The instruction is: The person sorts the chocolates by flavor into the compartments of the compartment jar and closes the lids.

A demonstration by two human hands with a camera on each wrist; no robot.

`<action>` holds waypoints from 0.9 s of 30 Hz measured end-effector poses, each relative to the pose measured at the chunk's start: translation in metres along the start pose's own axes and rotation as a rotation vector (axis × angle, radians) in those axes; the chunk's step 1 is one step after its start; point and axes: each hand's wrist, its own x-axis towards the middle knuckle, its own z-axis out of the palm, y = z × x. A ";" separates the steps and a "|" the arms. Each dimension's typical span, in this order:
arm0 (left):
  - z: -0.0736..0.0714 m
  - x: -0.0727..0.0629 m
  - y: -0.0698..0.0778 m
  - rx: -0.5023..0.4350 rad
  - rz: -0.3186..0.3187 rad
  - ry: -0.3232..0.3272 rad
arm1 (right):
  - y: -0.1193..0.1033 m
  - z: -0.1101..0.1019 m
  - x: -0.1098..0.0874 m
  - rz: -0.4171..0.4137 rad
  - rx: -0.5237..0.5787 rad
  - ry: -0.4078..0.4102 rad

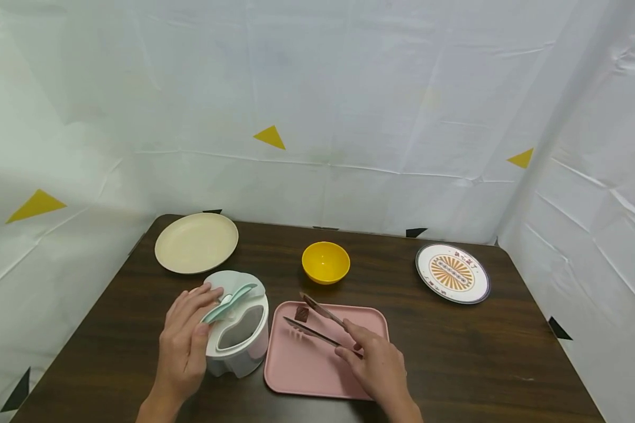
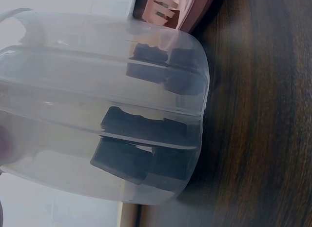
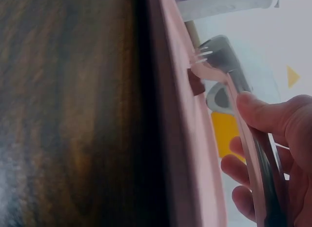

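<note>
My right hand [image 1: 379, 362] grips metal tongs [image 3: 258, 154] over a pink tray [image 1: 323, 380]. The tongs' arms are spread apart, one ending in fork-like prongs. A small dark brown block [image 1: 301, 314] lies on the tray by the tongs' tips. On the left, my left hand [image 1: 181, 338] rests on the white lid of a translucent canister [image 1: 238, 359], fingers beside a mint-green handle-like piece [image 1: 230, 304]. In the left wrist view, several dark blocks [image 2: 141, 127] sit at the canister's bottom; that hand is mostly outside this view.
Behind the tray stands a yellow bowl [image 1: 326, 262]. A cream plate [image 1: 196, 243] lies at the back left, and a white plate with an orange ray pattern [image 1: 453, 274] at the back right. White sheeting [image 1: 338, 88] surrounds the dark wooden table [image 1: 471, 352].
</note>
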 end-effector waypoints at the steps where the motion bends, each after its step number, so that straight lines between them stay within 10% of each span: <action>1: 0.000 0.000 0.000 0.000 -0.001 0.000 | 0.001 0.002 0.000 -0.001 -0.004 0.002; 27: 0.000 0.000 0.000 0.006 -0.003 -0.003 | 0.005 0.014 0.000 0.037 -0.016 0.120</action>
